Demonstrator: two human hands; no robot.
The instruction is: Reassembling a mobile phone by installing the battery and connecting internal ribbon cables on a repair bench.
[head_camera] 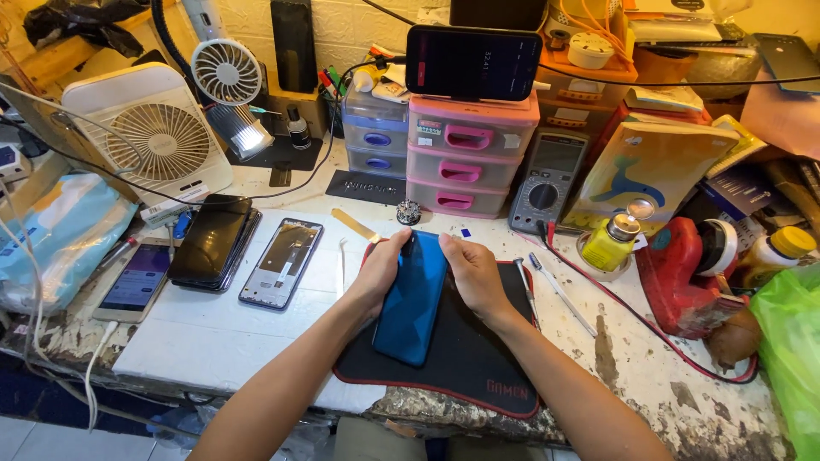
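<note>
Hands clasp a blue phone [413, 295] from both sides: left hand [382, 271] and right hand [475, 275] each close their grip on its upper edges. It lies face down on a black mat [478, 358] on the tabletop [213, 341], a phone frame [281, 262] nearby to the left.

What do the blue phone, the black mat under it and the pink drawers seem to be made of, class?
Blue phone: glossy plastic or glass back, shown by its smooth sheen; which one is unclear. Black mat: soft, matte, probably fabric-topped rubber, with a stitched red edge. Pink drawers: moulded plastic, slightly translucent, with cut-out handles.
</note>
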